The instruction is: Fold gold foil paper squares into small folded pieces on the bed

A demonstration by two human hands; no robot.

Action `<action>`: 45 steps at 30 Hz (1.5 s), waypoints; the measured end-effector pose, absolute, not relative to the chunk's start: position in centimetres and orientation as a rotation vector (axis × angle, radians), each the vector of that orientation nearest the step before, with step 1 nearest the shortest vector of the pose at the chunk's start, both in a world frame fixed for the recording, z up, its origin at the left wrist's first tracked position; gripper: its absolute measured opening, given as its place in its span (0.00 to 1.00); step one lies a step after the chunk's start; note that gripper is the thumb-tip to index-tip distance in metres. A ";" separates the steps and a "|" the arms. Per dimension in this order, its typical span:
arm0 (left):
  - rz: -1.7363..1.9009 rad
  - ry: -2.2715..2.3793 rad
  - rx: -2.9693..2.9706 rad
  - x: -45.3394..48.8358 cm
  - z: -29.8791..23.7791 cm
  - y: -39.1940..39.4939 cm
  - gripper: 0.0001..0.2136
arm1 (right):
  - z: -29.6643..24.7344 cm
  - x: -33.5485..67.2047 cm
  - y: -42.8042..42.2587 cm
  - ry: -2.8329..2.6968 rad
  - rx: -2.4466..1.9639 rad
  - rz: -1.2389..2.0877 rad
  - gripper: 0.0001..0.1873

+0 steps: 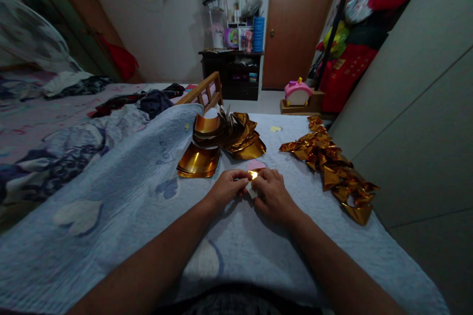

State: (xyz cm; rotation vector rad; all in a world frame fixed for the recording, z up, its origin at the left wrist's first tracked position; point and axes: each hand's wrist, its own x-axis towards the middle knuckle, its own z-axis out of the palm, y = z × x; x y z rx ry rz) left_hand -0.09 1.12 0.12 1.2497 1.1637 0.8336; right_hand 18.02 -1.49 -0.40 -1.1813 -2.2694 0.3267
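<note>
In the head view, two bare hands meet over one small piece of gold foil (253,174). The left hand (229,189) has its thumb and fingertips pinched narrow on the foil's left side; the right hand (272,194) has its fingers curled down over the right side, gripping it too. A pale patch shows just below the fingertips; whether it is the foil's back, I cannot tell. All this is on one light-blue bedcover (251,261)

Beyond the left fingers, to their left, is one small stack of curved gold sheets (199,160), and just past it one larger fanned pile (236,130); the layers overlap too closely to count. Beyond the right fingers, to their right, runs one long row of folded gold pieces (328,167), number uncertain because they overlap

Farther ahead of the fingertips stand one pink toy (297,92), one black cabinet (231,78) and one brown door (299,19)
</note>
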 end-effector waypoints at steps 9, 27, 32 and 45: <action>0.817 1.230 1.801 -0.1 0.1 0.7 0.08 | -1.2 18.5 -0.9 -2.328 -1.049 0.471 0.04; 0.587 1.287 2.160 -0.8 0.0 1.2 0.11 | -1.8 18.2 -0.3 -2.265 -1.202 0.504 0.07; 0.587 1.262 2.155 -1.0 -0.1 1.2 0.10 | -1.7 18.0 -0.2 -2.222 -1.413 0.481 0.05; 0.579 1.263 2.144 -0.9 -0.2 1.3 0.06 | -1.5 17.4 -0.1 -2.230 -1.565 0.429 0.02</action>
